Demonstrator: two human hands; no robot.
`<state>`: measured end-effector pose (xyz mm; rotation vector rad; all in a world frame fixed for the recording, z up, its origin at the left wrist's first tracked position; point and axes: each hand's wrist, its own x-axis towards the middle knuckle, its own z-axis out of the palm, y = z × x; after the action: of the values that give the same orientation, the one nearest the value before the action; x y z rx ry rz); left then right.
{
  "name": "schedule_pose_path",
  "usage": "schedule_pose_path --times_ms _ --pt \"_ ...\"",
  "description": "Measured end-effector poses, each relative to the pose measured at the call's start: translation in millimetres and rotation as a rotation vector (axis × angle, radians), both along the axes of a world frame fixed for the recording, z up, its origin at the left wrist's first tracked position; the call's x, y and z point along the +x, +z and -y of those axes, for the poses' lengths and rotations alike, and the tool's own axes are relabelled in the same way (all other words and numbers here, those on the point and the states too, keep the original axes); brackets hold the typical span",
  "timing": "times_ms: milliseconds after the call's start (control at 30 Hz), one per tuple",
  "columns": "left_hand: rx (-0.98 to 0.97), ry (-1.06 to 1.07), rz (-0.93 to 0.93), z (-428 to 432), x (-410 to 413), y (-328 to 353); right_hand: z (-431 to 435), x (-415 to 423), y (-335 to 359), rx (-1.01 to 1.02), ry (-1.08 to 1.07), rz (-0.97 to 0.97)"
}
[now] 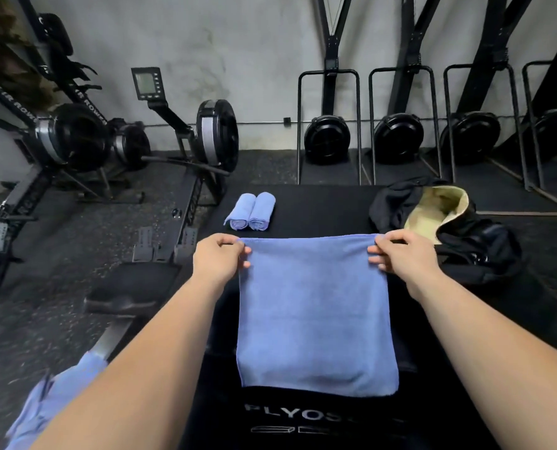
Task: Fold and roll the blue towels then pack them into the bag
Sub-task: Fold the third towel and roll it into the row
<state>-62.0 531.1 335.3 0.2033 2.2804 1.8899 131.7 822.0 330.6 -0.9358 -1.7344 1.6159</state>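
A blue towel (316,316) lies spread flat on a black padded box (319,206) in front of me. My left hand (220,258) pinches its far left corner and my right hand (400,254) pinches its far right corner. Two rolled blue towels (251,212) lie side by side farther back on the box. A black bag (471,245) with a pale lining stands open at the right of the box. More loose blue towels (53,401) lie in a heap at the lower left.
Rowing machines (186,151) stand on the dark floor to the left, close to the box. Upright black machines (329,138) line the grey wall at the back. The box's front face carries white lettering (299,414).
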Motion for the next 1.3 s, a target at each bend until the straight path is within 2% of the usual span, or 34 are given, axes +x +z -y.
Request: schedule_pose_path --times_ms 100,167,200,300,400,500,633,700,767,867,933,1033,1300 --pt "0.028 -0.028 -0.065 -14.2 -17.3 -10.9 -6.7 -20.6 -4.7 0.033 0.011 -0.048" --pt "-0.065 -0.145 -0.089 -22.0 -24.8 -21.2 -8.2 -30.5 -11.8 0.054 0.107 0.000" --pt "-0.163 -0.224 -0.111 -24.5 -24.9 -28.5 -8.2 -34.3 -18.8 0.092 0.161 0.074" --pt "-0.593 -0.479 -0.231 -28.4 -7.9 -60.7 3.9 -34.7 -50.3 0.372 0.321 0.417" --pt "-0.875 -0.577 -0.449 -24.2 18.5 -97.4 26.5 -23.7 -86.6 0.640 0.457 0.579" --pt "-1.058 -0.589 -0.603 -14.3 36.5 -119.5 36.5 -4.2 -108.6 0.891 0.537 0.611" --pt "-1.168 -0.577 -0.660 -14.7 37.6 -116.9 31.2 15.3 -111.4 0.871 0.430 0.486" --pt "-1.188 -0.558 -0.703 -17.8 39.8 -112.5 23.3 27.2 -112.9 0.888 0.367 0.455" --pt "-1.118 -0.550 -0.741 -22.0 49.3 -109.1 16.8 44.0 -115.1 0.900 0.291 0.422" --pt "-0.960 -0.639 -0.722 -33.6 71.9 -110.7 17.6 69.2 -115.2 0.847 0.203 0.347" --pt "-0.972 -0.694 -0.715 -38.5 88.5 -117.1 21.6 85.3 -115.7 0.805 0.179 0.330" --pt "-1.039 -0.688 -0.726 -37.5 98.1 -124.3 29.2 105.7 -117.7 0.777 0.207 0.319" --pt "-1.055 -0.672 -0.740 -38.4 98.9 -127.1 51.7 142.4 -121.1 0.787 0.333 0.308"
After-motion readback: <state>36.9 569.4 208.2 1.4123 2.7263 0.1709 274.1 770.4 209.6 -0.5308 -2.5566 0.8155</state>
